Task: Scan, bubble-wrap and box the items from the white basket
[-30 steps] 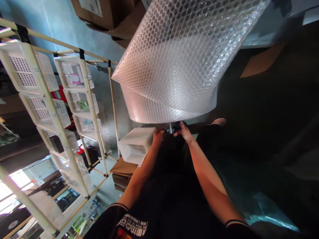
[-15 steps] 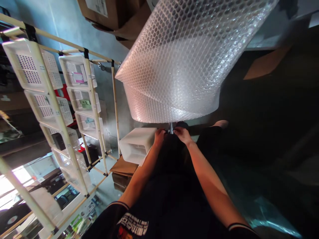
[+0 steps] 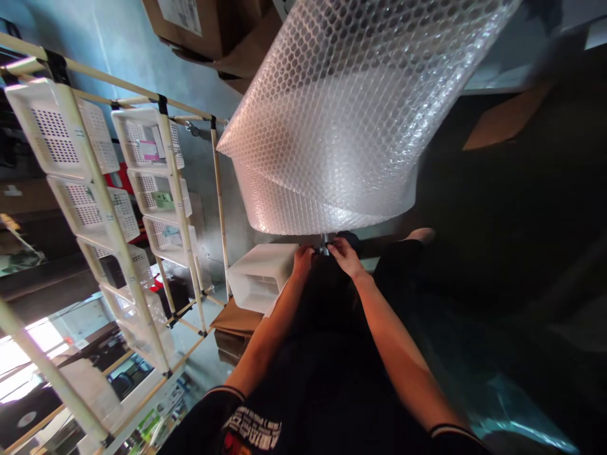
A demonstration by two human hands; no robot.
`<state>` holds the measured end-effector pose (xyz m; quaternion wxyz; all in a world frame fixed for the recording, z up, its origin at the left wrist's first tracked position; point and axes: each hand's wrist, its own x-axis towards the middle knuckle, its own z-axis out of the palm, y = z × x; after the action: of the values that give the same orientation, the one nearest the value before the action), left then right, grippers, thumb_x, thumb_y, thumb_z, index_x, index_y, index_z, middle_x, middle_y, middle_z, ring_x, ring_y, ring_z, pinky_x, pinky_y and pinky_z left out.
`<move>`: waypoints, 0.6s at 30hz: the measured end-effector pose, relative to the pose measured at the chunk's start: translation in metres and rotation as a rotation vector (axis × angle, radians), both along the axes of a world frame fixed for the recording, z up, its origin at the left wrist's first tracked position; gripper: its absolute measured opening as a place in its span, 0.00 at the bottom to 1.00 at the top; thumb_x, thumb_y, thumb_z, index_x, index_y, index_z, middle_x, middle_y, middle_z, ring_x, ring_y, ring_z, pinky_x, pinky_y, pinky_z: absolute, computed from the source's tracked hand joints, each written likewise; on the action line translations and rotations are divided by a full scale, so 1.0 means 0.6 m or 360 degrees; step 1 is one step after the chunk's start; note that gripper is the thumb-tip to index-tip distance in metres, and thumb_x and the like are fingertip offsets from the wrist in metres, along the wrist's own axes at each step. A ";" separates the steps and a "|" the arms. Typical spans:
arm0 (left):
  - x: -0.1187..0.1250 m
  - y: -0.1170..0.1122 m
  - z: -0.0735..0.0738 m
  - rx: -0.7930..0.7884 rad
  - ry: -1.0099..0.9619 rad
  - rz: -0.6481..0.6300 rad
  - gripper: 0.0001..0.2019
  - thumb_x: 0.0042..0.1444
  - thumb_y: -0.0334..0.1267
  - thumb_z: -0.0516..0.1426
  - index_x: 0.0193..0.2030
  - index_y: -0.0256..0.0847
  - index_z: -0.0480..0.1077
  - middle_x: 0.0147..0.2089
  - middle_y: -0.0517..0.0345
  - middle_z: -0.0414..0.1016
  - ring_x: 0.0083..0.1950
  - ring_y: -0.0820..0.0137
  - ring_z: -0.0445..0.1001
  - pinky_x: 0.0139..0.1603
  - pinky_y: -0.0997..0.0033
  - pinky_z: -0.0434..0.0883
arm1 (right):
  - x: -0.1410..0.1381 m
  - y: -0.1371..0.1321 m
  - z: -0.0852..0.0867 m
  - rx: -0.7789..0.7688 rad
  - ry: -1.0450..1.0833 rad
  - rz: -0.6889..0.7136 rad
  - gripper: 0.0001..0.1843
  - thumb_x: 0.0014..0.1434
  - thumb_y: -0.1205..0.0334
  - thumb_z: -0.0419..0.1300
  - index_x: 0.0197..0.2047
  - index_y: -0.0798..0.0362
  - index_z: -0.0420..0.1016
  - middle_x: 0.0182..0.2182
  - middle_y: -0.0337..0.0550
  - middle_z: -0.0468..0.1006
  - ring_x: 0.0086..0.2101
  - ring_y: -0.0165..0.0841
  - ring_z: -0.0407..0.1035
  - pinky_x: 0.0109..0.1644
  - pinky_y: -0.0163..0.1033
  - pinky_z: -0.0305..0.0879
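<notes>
A large roll of clear bubble wrap (image 3: 327, 139) fills the upper middle of the view, its loose sheet folding upward. From under its lower edge a short metal rod (image 3: 325, 240) sticks out toward me. My left hand (image 3: 303, 259) is on the left of this rod, fingers curled and pinched by a small dark part. On the rod's other side, my right hand (image 3: 346, 258) has thumb and fingers pressed together, fingertips against the rod or a small dark piece on it. What exactly either hand grips is too small and dark to make out.
A white plastic bin (image 3: 260, 278) sits by my left forearm, over folded brown cardboard (image 3: 239, 319). To the left, a pipe rack (image 3: 218, 202) holds several white baskets (image 3: 147, 139). Cardboard boxes (image 3: 213, 28) stand at the top; a cardboard flap (image 3: 505, 120) lies right.
My right hand has shifted slightly up and left, its fingertips closer to the rod. The left hand stays in place. The bubble wrap looks nearly unchanged.
</notes>
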<state>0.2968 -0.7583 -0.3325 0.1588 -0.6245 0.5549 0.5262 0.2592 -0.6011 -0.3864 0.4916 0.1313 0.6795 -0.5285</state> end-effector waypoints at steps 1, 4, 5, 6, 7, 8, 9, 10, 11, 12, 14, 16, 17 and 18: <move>0.000 0.000 0.000 0.0005 -0.0003 -0.0004 0.06 0.52 0.27 0.59 0.34 0.40 0.76 0.29 0.60 0.74 0.30 0.70 0.73 0.38 0.69 0.70 | 0.000 0.001 -0.002 -0.0060 -0.0027 -0.0071 0.20 0.62 0.41 0.68 0.45 0.48 0.80 0.41 0.46 0.86 0.47 0.44 0.81 0.57 0.48 0.74; -0.003 0.000 0.003 0.0008 -0.0009 -0.0010 0.07 0.53 0.26 0.58 0.35 0.39 0.76 0.30 0.60 0.75 0.32 0.70 0.73 0.39 0.69 0.70 | -0.001 0.003 -0.007 -0.0095 -0.0081 -0.0093 0.18 0.59 0.41 0.69 0.37 0.48 0.80 0.34 0.46 0.85 0.45 0.47 0.81 0.57 0.51 0.74; -0.004 0.001 0.003 0.0005 -0.0012 -0.0009 0.07 0.54 0.26 0.58 0.35 0.39 0.76 0.31 0.60 0.75 0.32 0.71 0.73 0.39 0.69 0.70 | -0.001 0.004 -0.008 -0.0066 -0.0073 -0.0062 0.18 0.60 0.41 0.68 0.32 0.47 0.78 0.32 0.46 0.84 0.45 0.49 0.81 0.57 0.51 0.74; -0.006 0.001 0.004 0.0003 -0.0017 -0.0009 0.06 0.54 0.27 0.58 0.35 0.39 0.76 0.31 0.60 0.74 0.32 0.71 0.73 0.39 0.69 0.70 | -0.002 0.004 -0.009 -0.0042 -0.0058 -0.0052 0.18 0.61 0.41 0.67 0.30 0.47 0.77 0.31 0.47 0.83 0.46 0.49 0.81 0.58 0.51 0.73; -0.007 0.001 0.004 0.0002 -0.0023 -0.0011 0.06 0.54 0.27 0.58 0.35 0.39 0.75 0.31 0.61 0.74 0.32 0.71 0.72 0.38 0.70 0.69 | -0.002 0.003 -0.009 -0.0041 -0.0037 -0.0040 0.17 0.62 0.42 0.66 0.31 0.47 0.78 0.32 0.47 0.84 0.47 0.49 0.81 0.58 0.51 0.73; -0.008 0.001 0.004 0.0001 -0.0029 -0.0015 0.06 0.53 0.27 0.58 0.34 0.39 0.75 0.30 0.61 0.73 0.31 0.71 0.71 0.37 0.70 0.69 | -0.001 0.003 -0.008 -0.0058 -0.0008 -0.0016 0.16 0.63 0.44 0.65 0.35 0.47 0.79 0.35 0.46 0.85 0.47 0.47 0.81 0.57 0.50 0.74; -0.009 0.001 0.003 0.0003 -0.0033 -0.0022 0.05 0.52 0.28 0.58 0.34 0.39 0.75 0.29 0.62 0.72 0.31 0.71 0.71 0.36 0.71 0.68 | -0.001 0.001 -0.008 -0.0087 0.0023 0.0016 0.15 0.63 0.45 0.65 0.40 0.48 0.80 0.39 0.46 0.86 0.46 0.45 0.81 0.56 0.48 0.75; -0.010 0.000 0.002 0.0006 -0.0036 -0.0030 0.05 0.52 0.28 0.59 0.34 0.39 0.75 0.28 0.62 0.72 0.30 0.71 0.70 0.35 0.71 0.68 | -0.001 0.000 -0.008 -0.0113 0.0056 0.0059 0.15 0.64 0.47 0.65 0.45 0.49 0.80 0.42 0.46 0.87 0.46 0.44 0.82 0.54 0.47 0.76; -0.010 -0.001 0.001 0.0010 -0.0038 -0.0038 0.04 0.51 0.29 0.59 0.33 0.39 0.75 0.28 0.62 0.71 0.30 0.71 0.70 0.35 0.71 0.68 | -0.002 -0.001 -0.008 -0.0127 0.0089 0.0113 0.15 0.64 0.49 0.65 0.48 0.50 0.80 0.43 0.46 0.87 0.45 0.43 0.82 0.53 0.46 0.77; -0.010 -0.002 -0.001 0.0015 -0.0039 -0.0045 0.04 0.50 0.30 0.59 0.33 0.40 0.75 0.28 0.62 0.71 0.30 0.71 0.70 0.35 0.71 0.68 | -0.003 -0.002 -0.008 -0.0121 0.0121 0.0173 0.14 0.65 0.51 0.65 0.48 0.50 0.80 0.43 0.47 0.87 0.44 0.43 0.82 0.52 0.46 0.77; -0.009 -0.005 -0.004 0.0020 -0.0042 -0.0056 0.04 0.50 0.31 0.60 0.34 0.40 0.75 0.28 0.62 0.72 0.31 0.70 0.71 0.36 0.71 0.69 | -0.008 -0.002 -0.011 -0.0064 0.0178 0.0284 0.10 0.67 0.53 0.64 0.43 0.50 0.81 0.41 0.49 0.87 0.44 0.45 0.82 0.52 0.46 0.75; -0.010 -0.008 -0.006 0.0019 -0.0038 -0.0065 0.04 0.49 0.32 0.61 0.34 0.40 0.75 0.29 0.61 0.73 0.34 0.69 0.72 0.38 0.70 0.70 | -0.012 0.000 -0.014 -0.0011 0.0245 0.0401 0.11 0.69 0.53 0.62 0.40 0.50 0.80 0.41 0.51 0.86 0.45 0.47 0.82 0.53 0.46 0.74; -0.010 -0.008 -0.007 0.0018 -0.0036 -0.0068 0.05 0.48 0.32 0.62 0.34 0.39 0.75 0.31 0.60 0.74 0.35 0.69 0.73 0.39 0.69 0.71 | -0.013 0.001 -0.015 0.0005 0.0279 0.0454 0.11 0.70 0.53 0.62 0.40 0.50 0.80 0.42 0.53 0.86 0.46 0.48 0.82 0.54 0.46 0.74; -0.011 -0.009 -0.006 0.0018 -0.0038 -0.0069 0.05 0.48 0.32 0.62 0.34 0.39 0.75 0.31 0.59 0.75 0.36 0.68 0.74 0.40 0.68 0.72 | -0.013 0.003 -0.016 0.0011 0.0318 0.0505 0.11 0.71 0.53 0.61 0.42 0.51 0.79 0.43 0.54 0.86 0.48 0.48 0.81 0.55 0.46 0.73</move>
<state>0.2899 -0.7635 -0.3362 0.1803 -0.6176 0.5635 0.5182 0.2515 -0.5994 -0.3962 0.4985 -0.0289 0.7389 -0.4524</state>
